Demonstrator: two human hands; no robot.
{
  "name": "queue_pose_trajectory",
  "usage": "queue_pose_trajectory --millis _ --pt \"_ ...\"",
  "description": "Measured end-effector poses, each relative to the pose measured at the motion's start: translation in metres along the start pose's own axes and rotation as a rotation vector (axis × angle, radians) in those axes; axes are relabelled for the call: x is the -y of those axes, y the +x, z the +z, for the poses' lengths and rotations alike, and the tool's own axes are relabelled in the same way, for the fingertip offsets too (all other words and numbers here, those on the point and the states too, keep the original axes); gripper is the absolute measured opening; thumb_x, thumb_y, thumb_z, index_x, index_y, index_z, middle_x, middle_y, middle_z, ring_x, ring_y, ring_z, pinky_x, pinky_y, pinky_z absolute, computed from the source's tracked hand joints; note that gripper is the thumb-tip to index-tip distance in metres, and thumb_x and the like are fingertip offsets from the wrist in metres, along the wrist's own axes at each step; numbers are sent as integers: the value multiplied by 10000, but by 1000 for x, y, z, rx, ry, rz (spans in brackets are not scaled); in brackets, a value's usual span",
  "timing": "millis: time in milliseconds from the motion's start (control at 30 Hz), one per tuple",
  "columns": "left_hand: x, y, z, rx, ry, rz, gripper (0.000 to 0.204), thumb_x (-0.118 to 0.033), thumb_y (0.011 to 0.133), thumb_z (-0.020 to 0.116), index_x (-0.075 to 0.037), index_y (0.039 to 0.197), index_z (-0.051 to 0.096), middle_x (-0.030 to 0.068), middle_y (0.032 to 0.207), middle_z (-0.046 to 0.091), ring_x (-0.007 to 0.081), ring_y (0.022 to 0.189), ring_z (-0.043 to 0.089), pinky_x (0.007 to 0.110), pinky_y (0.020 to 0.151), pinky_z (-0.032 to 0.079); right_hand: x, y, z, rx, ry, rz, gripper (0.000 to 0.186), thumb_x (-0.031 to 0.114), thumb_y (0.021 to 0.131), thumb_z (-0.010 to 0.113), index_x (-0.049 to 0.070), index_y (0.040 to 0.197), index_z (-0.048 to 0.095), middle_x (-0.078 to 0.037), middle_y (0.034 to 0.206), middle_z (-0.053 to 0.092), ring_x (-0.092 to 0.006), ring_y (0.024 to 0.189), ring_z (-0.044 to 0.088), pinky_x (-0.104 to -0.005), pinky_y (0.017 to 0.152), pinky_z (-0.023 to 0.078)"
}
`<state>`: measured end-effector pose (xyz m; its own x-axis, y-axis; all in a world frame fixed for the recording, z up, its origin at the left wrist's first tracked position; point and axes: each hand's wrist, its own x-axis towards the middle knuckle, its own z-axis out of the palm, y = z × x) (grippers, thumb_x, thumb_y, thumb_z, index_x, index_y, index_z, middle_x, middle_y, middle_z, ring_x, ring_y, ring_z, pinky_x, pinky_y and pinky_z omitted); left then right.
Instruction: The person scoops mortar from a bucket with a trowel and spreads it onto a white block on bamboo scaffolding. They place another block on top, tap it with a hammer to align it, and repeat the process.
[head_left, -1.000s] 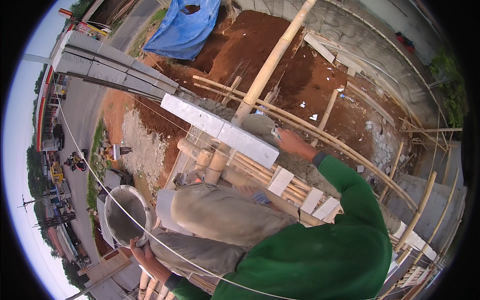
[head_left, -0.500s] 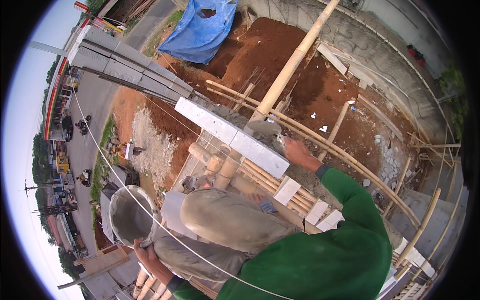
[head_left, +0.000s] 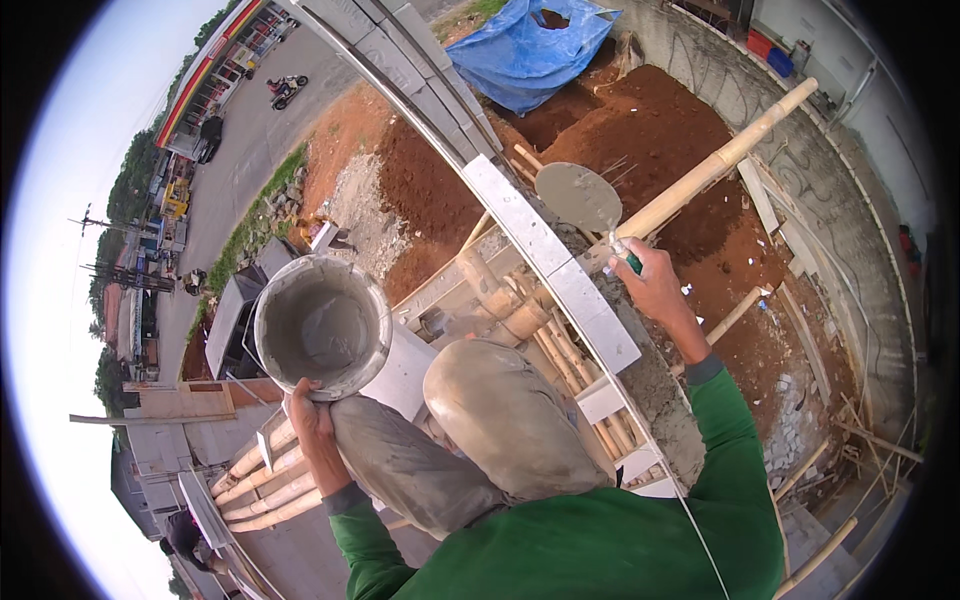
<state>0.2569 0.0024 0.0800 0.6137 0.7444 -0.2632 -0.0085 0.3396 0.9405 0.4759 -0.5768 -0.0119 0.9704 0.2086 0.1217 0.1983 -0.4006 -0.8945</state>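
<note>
Mortar coats the flat blade of a trowel, which the right hand grips by its green handle, fingers clenched round it, the blade raised up and away from the hand and tilted over the top of a wall. Just below and to the left of that hand runs a course of pale grey blocks, a taut string line stretched along its edge, and a rough bed of grey mortar lies on the wall top right under the wrist. Behind the trowel a long bamboo pole slants away from the hand toward the upper right, over bare red earth. The left hand is closed on the lower rim of a metal bucket, holding it up beside the person's bent knee in dusty grey trousers; the bucket's inside is smeared with wet grey mortar and it tips slightly toward the wall. Between the two hands, under the blocks, lie bundled bamboo scaffold poles, and more of them lie below the left hand. Both forearms wear green sleeves. Far beyond the right hand a blue tarpaulin covers part of the ground, and well past the bucket a road with vehicles runs far below.
</note>
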Motion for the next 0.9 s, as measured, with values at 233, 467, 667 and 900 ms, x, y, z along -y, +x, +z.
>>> queue_pose_trajectory --millis 233,467,667,900 --pt "17 -26 64 -1 74 109 337 118 777 611 -1 1090 650 61 902 661 201 792 644 345 753 544 151 70 93 410 -121 -523 272 196 992 700 -27 1148 697 -257 980 739 -471 865 700 -514 757 555" --pt "18 -42 96 49 65 89 562 118 766 617 4 1316 603 80 1045 674 202 904 645 345 808 552 211 77 230 733 -610 -782 263 199 971 688 -49 921 758 -266 861 738 -481 825 734 -527 713 580" --pt "26 -34 90 69 176 98 584 101 764 600 21 1343 601 88 1082 665 207 941 639 338 827 544 212 75 252 1138 -54 -101 360 257 985 690 -82 871 728 -203 760 696 -346 669 690 -487 608 549" --pt "14 3 46 93 151 -53 292 54 836 609 7 1124 629 88 996 670 249 891 666 475 872 587 193 71 181 1089 568 318 318 277 980 709 -39 949 690 -73 800 635 -161 591 571 -354 461 464"
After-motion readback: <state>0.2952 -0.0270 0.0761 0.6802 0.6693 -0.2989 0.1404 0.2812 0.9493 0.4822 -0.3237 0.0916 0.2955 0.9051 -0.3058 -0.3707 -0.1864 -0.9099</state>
